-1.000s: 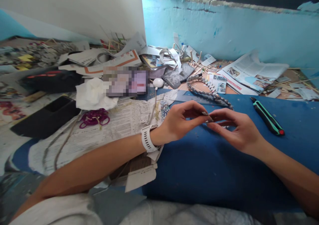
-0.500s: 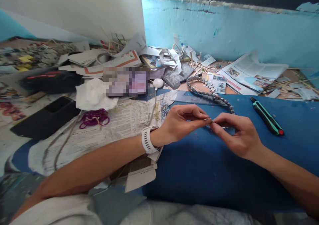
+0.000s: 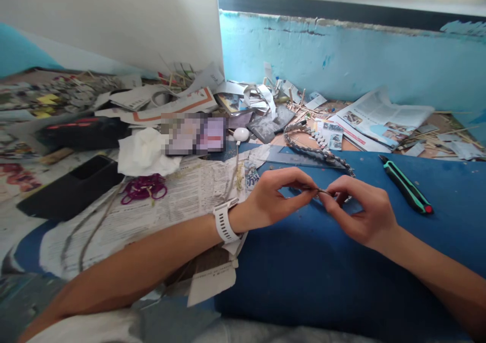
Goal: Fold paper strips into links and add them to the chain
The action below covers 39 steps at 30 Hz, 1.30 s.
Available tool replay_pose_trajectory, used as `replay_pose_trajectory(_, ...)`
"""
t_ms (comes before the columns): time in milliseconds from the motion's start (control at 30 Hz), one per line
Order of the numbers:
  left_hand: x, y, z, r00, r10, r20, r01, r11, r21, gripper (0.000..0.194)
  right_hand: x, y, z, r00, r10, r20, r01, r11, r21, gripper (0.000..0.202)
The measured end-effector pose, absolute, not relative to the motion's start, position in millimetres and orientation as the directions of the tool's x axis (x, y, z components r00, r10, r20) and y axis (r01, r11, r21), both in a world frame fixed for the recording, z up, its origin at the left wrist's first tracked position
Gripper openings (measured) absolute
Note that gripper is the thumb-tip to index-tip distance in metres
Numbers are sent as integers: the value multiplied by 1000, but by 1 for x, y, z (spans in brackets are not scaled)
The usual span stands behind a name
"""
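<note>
Over the blue tabletop point(image 3: 288, 272), my left hand point(image 3: 279, 196) and my right hand point(image 3: 360, 206) meet fingertip to fingertip. Each is closed in a pinch on a thin, dark strip point(image 3: 322, 191) that spans the small gap between them; its ends are hidden by the fingers. Just behind my hands a braided grey chain point(image 3: 330, 156) curves from the back of the table towards my right hand. Beneath it lies a clear ruler point(image 3: 292, 156). A green and black cutter point(image 3: 406, 185) rests to the right of my right hand.
Newspaper point(image 3: 190, 191) covers the left side, with a purple thread bundle point(image 3: 144, 188), white tissue point(image 3: 146, 150) and a black case point(image 3: 72, 186) on it. A white round device point(image 3: 240, 135) with a cable, folded papers point(image 3: 383, 117) and sticks lie along the wall.
The view has tilted up slightly, so the scene sits lower. Between my fingertips more of the thin strip shows, and my hands remain close together.
</note>
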<state>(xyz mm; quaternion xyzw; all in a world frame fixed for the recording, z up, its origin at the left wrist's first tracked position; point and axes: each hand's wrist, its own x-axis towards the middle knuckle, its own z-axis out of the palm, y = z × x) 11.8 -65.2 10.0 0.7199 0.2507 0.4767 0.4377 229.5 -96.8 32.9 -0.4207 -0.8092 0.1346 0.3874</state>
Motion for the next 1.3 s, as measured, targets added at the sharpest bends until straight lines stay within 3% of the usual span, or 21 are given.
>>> replay_pose_trajectory(267, 10, -68, 7, 416, 775, 477, 29, -535, 844, 17, 235, -92, 28, -322, 720, 615, 614, 653, -443, 18)
replay_pose_trajectory(400, 8, -64, 8, 496, 679, 542, -4, -622, 783, 21, 234, -92, 27, -204, 803, 560, 595, 556, -581, 16)
replay_pose_trajectory(600, 3, -57, 8, 533, 598, 599, 15, -714, 700, 24, 236, -89, 23, -156, 896, 417, 422, 442, -792, 25)
replay_pose_trajectory(867, 1, -58, 13, 635, 550, 543, 37, -724, 689, 15, 236, -86, 27, -247, 910, 332, 386, 407, -828, 13)
replay_pose_trajectory(1300, 1, -58, 14, 735, 484, 475, 31, -724, 690, 15, 237, -87, 27, -278, 930, 241, 470, 350, -810, 11)
